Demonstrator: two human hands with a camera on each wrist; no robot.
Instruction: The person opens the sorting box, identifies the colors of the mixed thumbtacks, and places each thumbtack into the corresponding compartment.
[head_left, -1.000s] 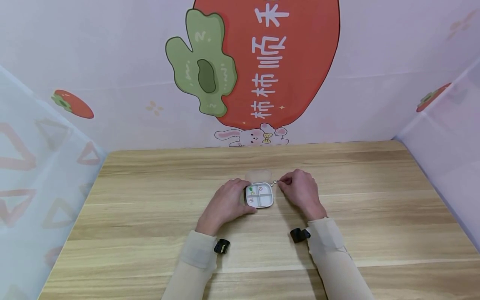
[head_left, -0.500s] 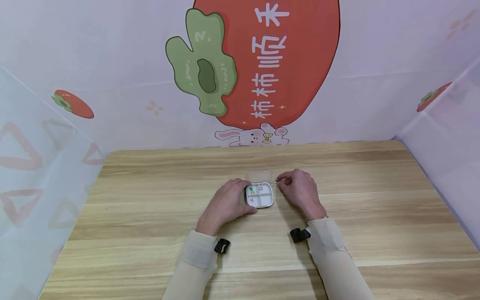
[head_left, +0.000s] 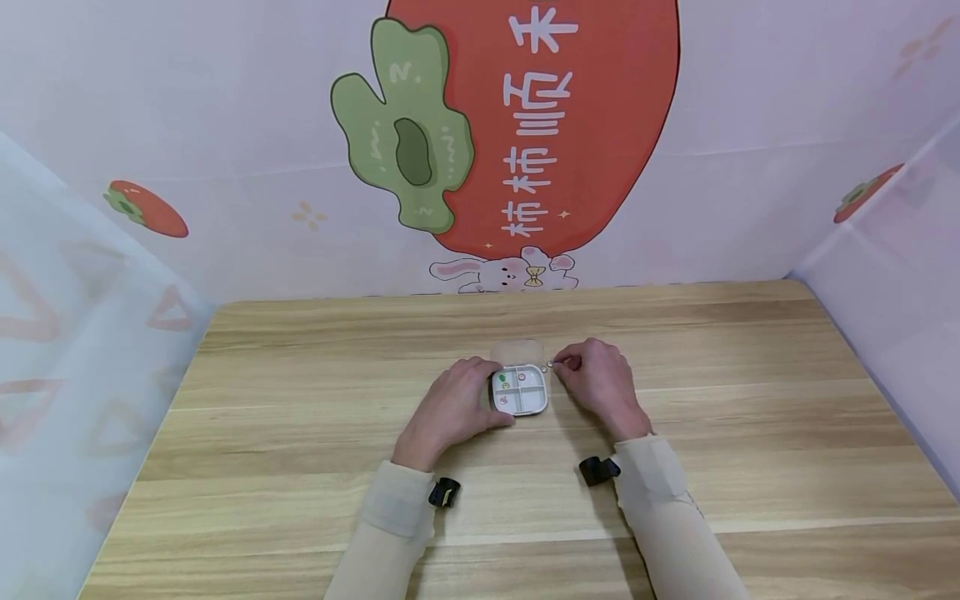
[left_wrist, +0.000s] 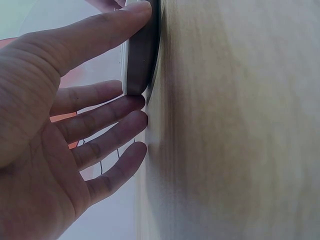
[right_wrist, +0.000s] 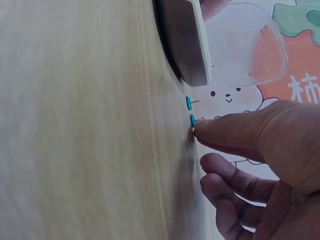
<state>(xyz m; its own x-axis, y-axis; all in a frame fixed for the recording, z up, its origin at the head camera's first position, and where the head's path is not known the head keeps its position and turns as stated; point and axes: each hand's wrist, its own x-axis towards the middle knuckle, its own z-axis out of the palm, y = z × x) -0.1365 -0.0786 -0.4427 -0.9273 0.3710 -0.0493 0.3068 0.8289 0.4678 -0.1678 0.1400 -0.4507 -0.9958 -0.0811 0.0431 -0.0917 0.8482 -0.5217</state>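
My left hand (head_left: 453, 404) grips a small white-rimmed compartment box (head_left: 531, 400) at its left side, thumb at the near edge and fingers at the far edge. The box lies on the table with its clear lid (head_left: 517, 352) folded back. Several tiny coloured pieces sit in its compartments, among them a green one (head_left: 502, 378) and a red-ringed one (head_left: 522, 377). To the right, thumb and forefinger of my right hand (head_left: 600, 379) meet at a tiny teal disc-headed stud (right_wrist: 192, 120) with a thin upright pin. A second stud (right_wrist: 188, 103) stands between it and the box.
A wood-grain tabletop (head_left: 315, 400) surrounds both hands. Behind it rises a printed cloth backdrop (head_left: 247, 225) with a large red persimmon, and similar cloth panels close in the left and right sides. A black wrist camera (head_left: 598, 471) sits inside the right cuff.
My right fingertips have shifted slightly left onto the nearer stud. The left hand and the box have stayed where they were.
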